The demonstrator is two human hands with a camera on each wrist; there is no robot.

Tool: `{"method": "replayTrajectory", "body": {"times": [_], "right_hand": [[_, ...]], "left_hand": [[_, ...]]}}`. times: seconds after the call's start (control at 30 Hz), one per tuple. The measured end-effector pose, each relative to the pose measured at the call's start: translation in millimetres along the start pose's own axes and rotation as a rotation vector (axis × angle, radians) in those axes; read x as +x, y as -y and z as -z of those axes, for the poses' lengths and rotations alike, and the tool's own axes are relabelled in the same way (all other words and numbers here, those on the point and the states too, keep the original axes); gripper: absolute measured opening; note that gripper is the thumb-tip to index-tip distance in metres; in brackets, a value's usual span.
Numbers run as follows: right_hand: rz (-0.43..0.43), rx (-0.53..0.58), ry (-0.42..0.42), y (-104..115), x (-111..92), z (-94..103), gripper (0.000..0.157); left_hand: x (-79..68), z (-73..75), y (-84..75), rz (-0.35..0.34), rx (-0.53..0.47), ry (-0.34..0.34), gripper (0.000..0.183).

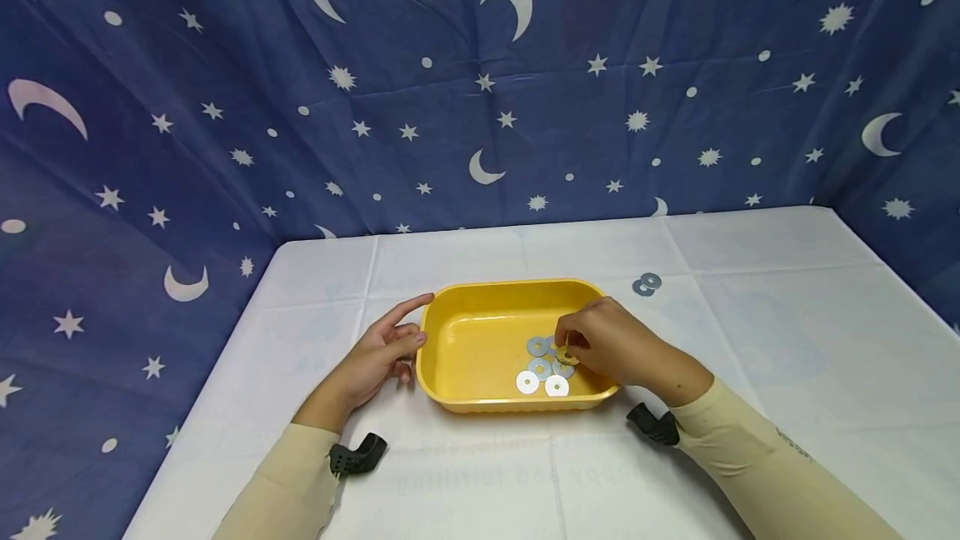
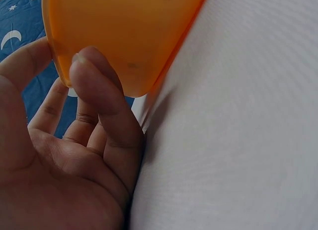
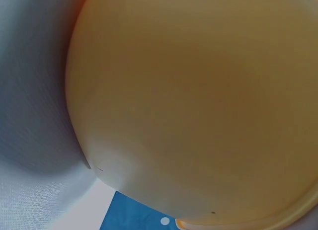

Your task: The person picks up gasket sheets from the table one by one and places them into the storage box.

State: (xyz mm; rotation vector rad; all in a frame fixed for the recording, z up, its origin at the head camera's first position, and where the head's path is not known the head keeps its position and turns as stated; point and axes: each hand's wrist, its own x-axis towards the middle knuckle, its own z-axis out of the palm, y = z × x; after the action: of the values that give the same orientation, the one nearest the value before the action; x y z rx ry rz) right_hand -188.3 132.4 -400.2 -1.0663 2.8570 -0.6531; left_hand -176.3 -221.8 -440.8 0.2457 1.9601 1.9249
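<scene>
A yellow plastic tray [image 1: 472, 402] stands on the white cloth, with several flat metal washers [image 1: 527, 382] lying in its right half. My right hand [image 1: 611, 344] reaches over the tray's right end, and its fingertips pinch a tilted washer [image 1: 567, 356] that looks yellowish. At the opposite end, my left hand [image 1: 375, 361] touches the tray with index finger and thumb, the other fingers loosely bent beneath. The left wrist view has the thumb [image 2: 102, 86] against the outer wall [image 2: 134, 31]. Only the tray's outer wall [image 3: 194, 111] fills the right wrist view; the right hand is hidden there.
Two grey washers [image 1: 650, 281] overlap on the tablecloth [image 1: 765, 315] beyond the tray's right end. A dark blue curtain [image 1: 450, 123] with moons and stars hangs behind the table. Black wrist mounts [image 1: 358, 455] sit at both sleeves.
</scene>
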Motion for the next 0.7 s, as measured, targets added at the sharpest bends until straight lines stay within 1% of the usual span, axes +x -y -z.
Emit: {"method": "replayTrajectory", "body": {"times": [0.1, 0.23, 0.3, 0.37, 0.5, 0.7], "right_hand": [[-0.027, -0.037, -0.001, 3.0, 0.6, -0.7, 0.017], [-0.077, -0.155, 0.025, 8.5, 1.3, -2.1, 0.013], [-0.083, -0.212, 0.034, 10.3, 1.6, -3.3, 0.012], [-0.08, -0.243, 0.031, 11.7, 1.7, -4.1, 0.012], [-0.078, -0.25, 0.023, 12.8, 1.8, -4.0, 0.012], [-0.103, -0.236, 0.041, 13.1, 1.5, -3.5, 0.011]], "left_hand": [[-0.3, -0.3, -0.4, 0.0, 0.001, 0.0, 0.062], [-0.4, -0.4, -0.8, 0.002, 0.003, 0.0, 0.061], [-0.4, -0.4, -0.9, 0.003, 0.004, 0.0, 0.061], [-0.4, -0.3, -1.1, 0.001, 0.005, 0.003, 0.061], [-0.7, -0.6, -1.3, -0.001, 0.001, 0.004, 0.061], [-0.6, -1.2, -1.2, -0.004, 0.003, 0.011, 0.06]]}}
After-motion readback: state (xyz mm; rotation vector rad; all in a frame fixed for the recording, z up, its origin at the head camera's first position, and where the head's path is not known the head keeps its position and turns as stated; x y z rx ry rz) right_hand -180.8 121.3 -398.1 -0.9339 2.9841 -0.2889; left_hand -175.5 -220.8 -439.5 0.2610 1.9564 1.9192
